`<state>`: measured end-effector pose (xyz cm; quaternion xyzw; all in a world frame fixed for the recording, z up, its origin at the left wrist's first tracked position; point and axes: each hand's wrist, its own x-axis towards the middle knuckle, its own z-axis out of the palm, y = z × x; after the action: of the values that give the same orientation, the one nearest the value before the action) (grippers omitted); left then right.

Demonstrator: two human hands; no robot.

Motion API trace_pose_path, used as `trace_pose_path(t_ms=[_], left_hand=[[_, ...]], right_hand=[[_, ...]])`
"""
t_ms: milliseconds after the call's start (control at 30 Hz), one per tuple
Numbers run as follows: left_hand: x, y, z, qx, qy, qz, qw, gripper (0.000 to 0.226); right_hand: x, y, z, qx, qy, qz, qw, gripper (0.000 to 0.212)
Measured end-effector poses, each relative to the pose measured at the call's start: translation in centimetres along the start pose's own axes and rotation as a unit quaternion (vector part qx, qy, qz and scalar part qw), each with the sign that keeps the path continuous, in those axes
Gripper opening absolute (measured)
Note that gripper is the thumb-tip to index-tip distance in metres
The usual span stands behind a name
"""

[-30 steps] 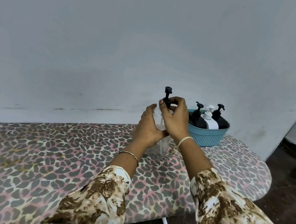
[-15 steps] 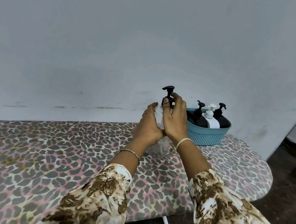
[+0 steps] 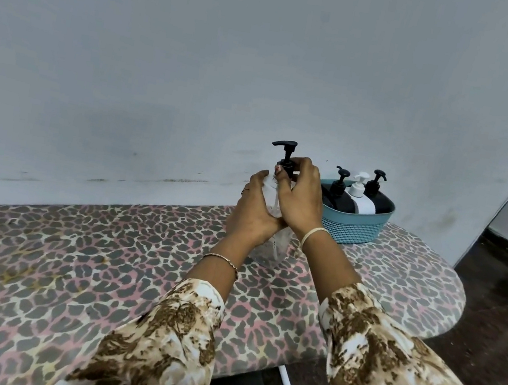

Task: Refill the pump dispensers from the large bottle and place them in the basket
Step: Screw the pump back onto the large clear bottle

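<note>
Tabletop [image 3: 68, 263] leopard-print, carries all | left hand [image 3: 250, 215] grip wrapped around clear dispenser [image 3: 270, 248] standing mid-tabletop | right hand [image 3: 301, 200] grip pinching black pump [image 3: 286, 155] collar on top | teal basket [image 3: 355, 230] just right, holding two black, one white dispensers

Upright clear dispenser [image 3: 271, 245], black pump [image 3: 286, 154]; three dispensers [image 3: 358, 199] inside teal basket [image 3: 353, 229].

clear plastic dispenser [image 3: 272, 248]; glossy black bottles [image 3: 341, 201]; woven-look plastic basket [image 3: 353, 229]; cloth tabletop [image 3: 68, 263]
</note>
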<state>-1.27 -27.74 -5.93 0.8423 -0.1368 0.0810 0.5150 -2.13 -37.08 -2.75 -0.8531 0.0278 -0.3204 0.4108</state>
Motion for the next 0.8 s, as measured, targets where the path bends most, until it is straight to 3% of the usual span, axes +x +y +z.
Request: trace_pose_path(t_ms=[233, 333, 533, 800], left_hand=[[-0.5, 0.4, -0.3, 0.004, -0.001, -0.005, 1.000, 0.105], [-0.6, 0.4, -0.4, 0.006, 0.003, -0.007, 1.000, 0.107], [-0.8, 0.2, -0.4, 0.014, 0.019, 0.009, 1.000, 0.103], [-0.3, -0.1, 0.0, 0.044, 0.044, 0.001, 0.998, 0.096]], right_hand=[[0.1, 0.6, -0.1, -0.003, -0.049, -0.017, 0.999, 0.039], [0.6, 0.5, -0.1, 0.061, -0.057, 0.021, 0.996, 0.033], [0.8, 0.7, 0.1, 0.166, -0.035, 0.052, 0.984, 0.016], [0.7, 0.9, 1.0, 0.140, 0.031, 0.022, 0.989, 0.015]])
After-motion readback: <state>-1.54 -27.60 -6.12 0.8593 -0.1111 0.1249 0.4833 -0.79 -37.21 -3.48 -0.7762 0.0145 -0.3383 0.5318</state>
